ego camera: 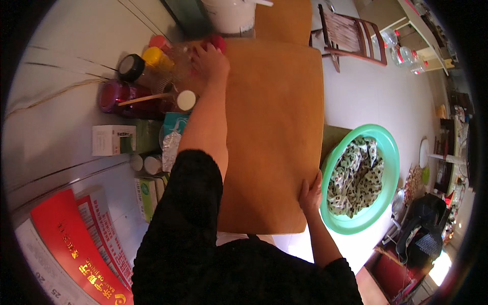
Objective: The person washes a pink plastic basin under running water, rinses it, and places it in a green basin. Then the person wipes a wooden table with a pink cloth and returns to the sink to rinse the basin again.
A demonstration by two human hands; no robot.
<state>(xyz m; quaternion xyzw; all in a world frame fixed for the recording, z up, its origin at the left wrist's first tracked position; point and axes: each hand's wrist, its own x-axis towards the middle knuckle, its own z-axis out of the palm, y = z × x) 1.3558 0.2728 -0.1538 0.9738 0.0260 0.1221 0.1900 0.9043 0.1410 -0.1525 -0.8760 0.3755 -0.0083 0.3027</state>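
Stretched out to the far left corner of the brown wooden table [274,133], my left hand [213,64] is on a red cloth [217,42]. Bits of red show on either side of the hand; the rest is hidden under it. Jars stand close by, one with a yellow lid [153,57] and one with a black lid [130,67]. My right hand [312,193] holds the table's right edge near my body, its thumb on the top. Just beyond that edge is a green plastic basin [389,179] with patterned fabric [356,179] in it.
Along the wall stand a dark red bottle [129,100], a white-capped container [187,100], boxes [114,140] and a foil packet [171,148]. A white bucket [230,17] stands at the far end. A folding wooden chair [352,36] and plastic bottles [402,56] are at far right.
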